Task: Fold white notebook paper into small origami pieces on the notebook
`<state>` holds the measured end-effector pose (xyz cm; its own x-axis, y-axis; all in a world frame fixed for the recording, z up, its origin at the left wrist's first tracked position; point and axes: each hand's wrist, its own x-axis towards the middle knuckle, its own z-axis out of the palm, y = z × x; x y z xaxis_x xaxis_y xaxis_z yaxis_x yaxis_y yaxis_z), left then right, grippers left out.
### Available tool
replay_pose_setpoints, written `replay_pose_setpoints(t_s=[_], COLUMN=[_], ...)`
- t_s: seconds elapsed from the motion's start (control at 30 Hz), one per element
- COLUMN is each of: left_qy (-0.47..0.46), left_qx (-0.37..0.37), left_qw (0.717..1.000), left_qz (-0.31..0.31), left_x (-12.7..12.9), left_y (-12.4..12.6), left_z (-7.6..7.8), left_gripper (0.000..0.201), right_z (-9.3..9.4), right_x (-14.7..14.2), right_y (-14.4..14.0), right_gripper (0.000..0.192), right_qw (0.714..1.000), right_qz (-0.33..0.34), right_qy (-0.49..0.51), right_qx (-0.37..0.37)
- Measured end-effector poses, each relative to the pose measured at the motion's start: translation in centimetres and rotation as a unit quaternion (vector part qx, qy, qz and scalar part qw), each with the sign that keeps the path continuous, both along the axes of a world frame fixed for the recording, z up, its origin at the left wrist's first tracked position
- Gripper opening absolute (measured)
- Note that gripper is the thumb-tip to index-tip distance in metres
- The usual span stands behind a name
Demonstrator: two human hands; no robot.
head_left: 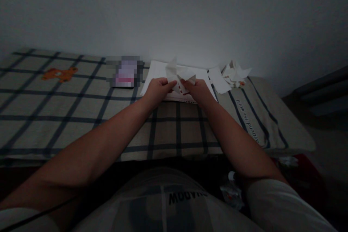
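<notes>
Both hands grip one piece of folded white paper point(172, 69), with pointed flaps standing up from it. My left hand point(159, 88) pinches its left side, thumb on top. On the right side, my right hand point(196, 88) holds it in the same way, thumb and fingers closed. The folded paper is just above a white sheet or pad point(156, 71) with red marks and a dark dotted line near its front edge. The fingers under the paper are partly hidden.
A plaid cloth point(89, 110) covers the table, which stands against a wall. To the left lie a phone point(127, 72), its screen blurred, and an orange bear-shaped piece point(59, 74). Rightward are a white paper strip point(219, 80) and several folded papers point(235, 73).
</notes>
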<state>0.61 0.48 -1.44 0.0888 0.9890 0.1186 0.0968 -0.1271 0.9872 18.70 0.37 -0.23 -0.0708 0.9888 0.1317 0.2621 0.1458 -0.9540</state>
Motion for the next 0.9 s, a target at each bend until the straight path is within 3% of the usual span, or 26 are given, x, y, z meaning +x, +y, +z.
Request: replay_pose_setpoints(t_s=[0.23, 0.63, 0.9], left_qy=[0.018, 0.128, 0.115], left_qx=[0.010, 0.075, 0.060], left_qw=[1.000, 0.989, 0.991], left_qz=[-0.003, 0.021, 0.020], left_x=[-0.01, -0.44, -0.30], left_y=[-0.02, 0.06, -0.14], left_z=[0.02, 0.32, 0.59], left_gripper=[0.031, 0.037, 0.034], right_z=[-0.11, 0.05, -0.16], right_x=[0.13, 0.06, 0.07], right_y=[0.12, 0.11, 0.11], right_gripper=[0.033, 0.030, 0.031], right_qw=[0.999, 0.999, 0.998], right_qz=[-0.008, -0.002, -0.003], right_qy=[-0.038, -0.049, -0.061], right_qx=[0.013, 0.007, 0.028])
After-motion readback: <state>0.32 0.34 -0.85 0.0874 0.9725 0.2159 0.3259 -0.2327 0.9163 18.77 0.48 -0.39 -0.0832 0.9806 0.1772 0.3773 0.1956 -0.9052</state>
